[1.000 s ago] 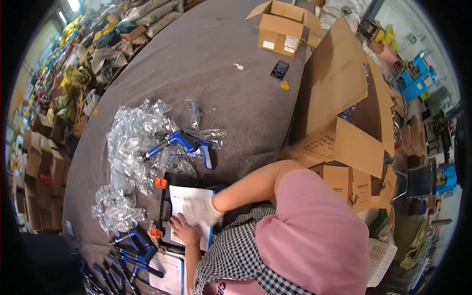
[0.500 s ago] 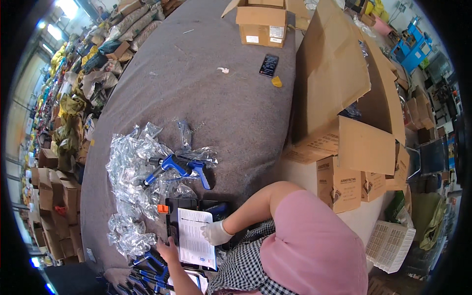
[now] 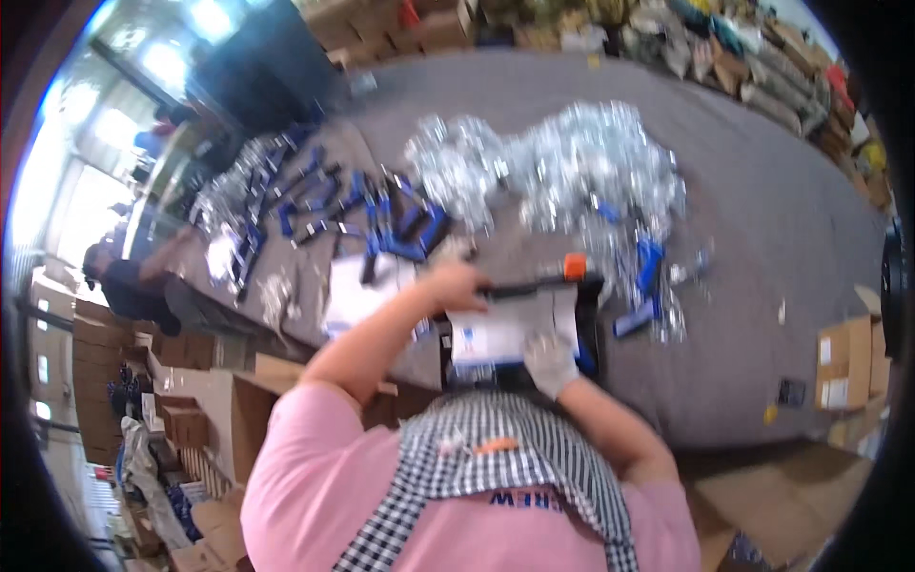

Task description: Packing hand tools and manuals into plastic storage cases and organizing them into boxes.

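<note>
A printed white sheet [image 3: 503, 329] lies across a black tool case [image 3: 589, 297] in front of my body. My bare left hand [image 3: 456, 286] is at the case's far left corner, its thumb and fingers closed round the edge. My right hand [image 3: 551, 364], in a white glove, rests with fingers laid on the right part of the sheet. An orange piece [image 3: 575, 266] sits at the case's far edge. To the right, a blue-and-black tool with a pistol handle [image 3: 648, 267] lies by clear plastic wrapping. The picture is blurred, so finger detail is limited.
Clear plastic bags [image 3: 600, 167] are heaped beyond the case. Several blue-and-black tools [image 3: 319, 195] lie to the left, near more white papers [image 3: 367, 291]. Another person [image 3: 133, 286] is at the far left. A cardboard box [image 3: 843, 362] and a phone [image 3: 791, 392] are at the right.
The whole view has swung to the left, so the tools and another person on that side now show. Both hands remain at the case and the sheet.
</note>
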Demonstrator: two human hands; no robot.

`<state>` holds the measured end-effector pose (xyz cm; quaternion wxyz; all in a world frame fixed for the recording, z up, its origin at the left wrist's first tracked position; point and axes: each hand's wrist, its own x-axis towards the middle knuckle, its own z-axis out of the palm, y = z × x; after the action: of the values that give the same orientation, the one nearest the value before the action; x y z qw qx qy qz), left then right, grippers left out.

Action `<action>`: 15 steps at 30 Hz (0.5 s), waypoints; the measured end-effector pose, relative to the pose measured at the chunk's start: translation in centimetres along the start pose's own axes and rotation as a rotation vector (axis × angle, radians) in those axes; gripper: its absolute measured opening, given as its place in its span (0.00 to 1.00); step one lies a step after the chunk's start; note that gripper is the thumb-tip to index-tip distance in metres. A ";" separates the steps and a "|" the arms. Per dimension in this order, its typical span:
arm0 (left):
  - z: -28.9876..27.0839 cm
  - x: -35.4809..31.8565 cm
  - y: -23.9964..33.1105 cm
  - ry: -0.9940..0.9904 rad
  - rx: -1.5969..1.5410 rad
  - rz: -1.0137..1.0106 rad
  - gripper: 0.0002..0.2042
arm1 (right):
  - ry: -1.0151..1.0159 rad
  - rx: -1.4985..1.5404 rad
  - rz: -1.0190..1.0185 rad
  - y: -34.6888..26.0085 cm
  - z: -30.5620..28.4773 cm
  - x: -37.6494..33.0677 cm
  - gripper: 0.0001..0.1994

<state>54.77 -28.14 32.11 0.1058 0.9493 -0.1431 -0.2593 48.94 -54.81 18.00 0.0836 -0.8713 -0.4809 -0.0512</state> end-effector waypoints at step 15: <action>11.0 -6.6 8.1 0.261 0.111 0.025 0.16 | 0.091 0.931 0.423 2.3 11.1 -0.7 0.25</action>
<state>41.79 -34.94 28.14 0.0739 0.9774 -0.1543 -0.1241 50.59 -54.47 6.78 0.4919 -0.8169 -0.2619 0.1485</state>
